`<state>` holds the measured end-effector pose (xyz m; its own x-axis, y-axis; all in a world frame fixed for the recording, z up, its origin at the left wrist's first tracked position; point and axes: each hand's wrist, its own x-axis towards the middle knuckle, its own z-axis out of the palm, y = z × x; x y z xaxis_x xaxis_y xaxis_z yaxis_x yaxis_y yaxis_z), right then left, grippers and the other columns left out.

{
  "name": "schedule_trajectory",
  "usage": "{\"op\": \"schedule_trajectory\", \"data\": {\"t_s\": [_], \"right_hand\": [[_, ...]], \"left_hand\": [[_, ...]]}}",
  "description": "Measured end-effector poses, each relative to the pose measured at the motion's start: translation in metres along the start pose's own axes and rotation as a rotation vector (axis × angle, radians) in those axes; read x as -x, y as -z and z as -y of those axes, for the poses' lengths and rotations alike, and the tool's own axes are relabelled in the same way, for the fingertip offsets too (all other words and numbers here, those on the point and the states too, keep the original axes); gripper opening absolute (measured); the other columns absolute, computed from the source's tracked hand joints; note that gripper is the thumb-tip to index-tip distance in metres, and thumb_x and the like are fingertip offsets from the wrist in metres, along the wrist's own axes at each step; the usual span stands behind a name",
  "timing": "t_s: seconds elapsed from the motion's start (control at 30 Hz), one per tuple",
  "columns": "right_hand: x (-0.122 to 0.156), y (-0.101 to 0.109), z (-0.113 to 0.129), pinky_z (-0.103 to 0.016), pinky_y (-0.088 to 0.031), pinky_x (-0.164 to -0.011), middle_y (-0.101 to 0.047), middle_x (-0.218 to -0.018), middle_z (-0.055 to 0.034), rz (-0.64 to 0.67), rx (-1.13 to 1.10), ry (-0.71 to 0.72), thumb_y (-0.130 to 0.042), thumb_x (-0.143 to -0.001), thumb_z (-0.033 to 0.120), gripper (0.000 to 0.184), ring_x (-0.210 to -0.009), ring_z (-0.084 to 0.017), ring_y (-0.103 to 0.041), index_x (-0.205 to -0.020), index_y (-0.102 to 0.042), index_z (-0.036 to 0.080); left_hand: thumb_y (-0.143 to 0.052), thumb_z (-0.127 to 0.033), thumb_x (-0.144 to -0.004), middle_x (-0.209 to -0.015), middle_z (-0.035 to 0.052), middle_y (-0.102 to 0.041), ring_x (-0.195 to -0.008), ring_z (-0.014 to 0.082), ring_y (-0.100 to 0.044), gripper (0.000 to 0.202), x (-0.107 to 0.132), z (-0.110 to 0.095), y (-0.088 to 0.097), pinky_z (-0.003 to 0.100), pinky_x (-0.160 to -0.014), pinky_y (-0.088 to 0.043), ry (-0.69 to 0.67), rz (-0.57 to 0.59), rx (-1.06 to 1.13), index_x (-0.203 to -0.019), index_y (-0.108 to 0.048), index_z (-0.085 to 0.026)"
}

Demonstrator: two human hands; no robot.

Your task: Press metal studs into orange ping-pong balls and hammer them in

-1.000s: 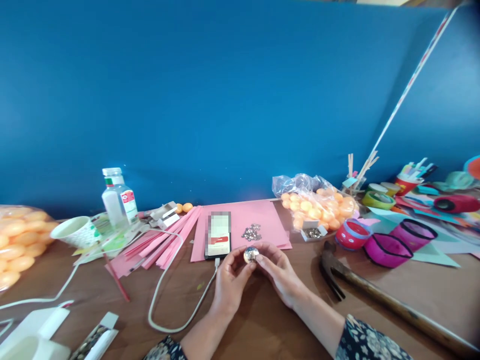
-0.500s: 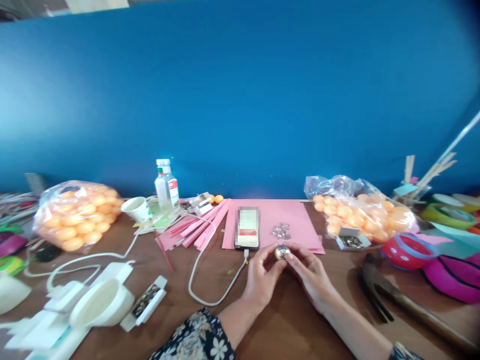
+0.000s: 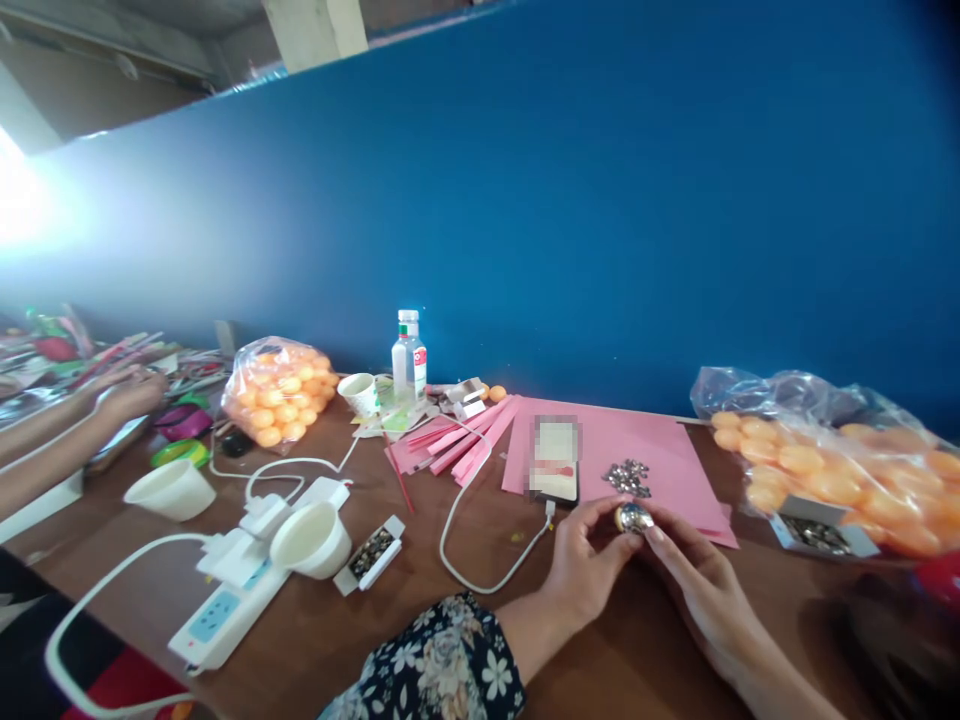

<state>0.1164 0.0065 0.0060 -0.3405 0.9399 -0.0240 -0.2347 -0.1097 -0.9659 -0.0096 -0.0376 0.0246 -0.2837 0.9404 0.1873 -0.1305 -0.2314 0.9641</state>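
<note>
A small ball covered with shiny silver studs (image 3: 634,517) is pinched between my left hand (image 3: 581,570) and my right hand (image 3: 694,580), both with fingers closed on it, just above the wooden table (image 3: 465,640). Right behind the ball lies a pink paper sheet (image 3: 660,450) with a small heap of silver studs (image 3: 628,477) and a phone (image 3: 555,463) on a white cable (image 3: 480,560).
A bag of orange balls (image 3: 825,465) and an open stud box (image 3: 817,530) sit right. Left are pink strips (image 3: 457,440), a bottle (image 3: 409,352), paper cups (image 3: 311,540), a power strip (image 3: 225,610), another bag (image 3: 277,392) and another person's hand (image 3: 124,395).
The camera has swung left, so the hammer and coloured cups at right have left view and another person's arms have come in. My hands still hold the ball at the same spot.
</note>
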Motion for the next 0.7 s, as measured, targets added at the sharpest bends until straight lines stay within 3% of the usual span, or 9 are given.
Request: {"op": "schedule_trajectory", "data": {"t_s": [0.17,0.7], "right_hand": [[-0.0002,-0.0009,0.0011,-0.04,-0.041,-0.097,-0.062,-0.113,-0.008,-0.03,0.005,0.001,-0.069,-0.068,0.034,0.043,-0.11,-0.027,-0.052,-0.108,-0.06,0.023],[-0.0019,-0.0019,0.0004,-0.039,-0.042,-0.095,-0.064,-0.107,-0.0063,-0.049,-0.075,-0.058,-0.072,-0.064,0.033,0.04,-0.105,-0.026,-0.056,-0.102,-0.062,0.024]], "left_hand": [[-0.063,-0.019,-0.07,-0.11,0.008,-0.063,-0.103,0.0222,-0.057,0.037,0.0009,0.0003,0.0007,0.036,-0.093,-0.043,-0.026,0.027,-0.062,-0.108,-0.061,-0.019],[-0.065,-0.016,-0.069,-0.108,0.0094,-0.064,-0.101,0.0223,-0.058,0.036,0.0002,-0.0033,-0.001,0.036,-0.093,-0.044,0.003,0.027,0.027,-0.105,-0.062,-0.016]]}}
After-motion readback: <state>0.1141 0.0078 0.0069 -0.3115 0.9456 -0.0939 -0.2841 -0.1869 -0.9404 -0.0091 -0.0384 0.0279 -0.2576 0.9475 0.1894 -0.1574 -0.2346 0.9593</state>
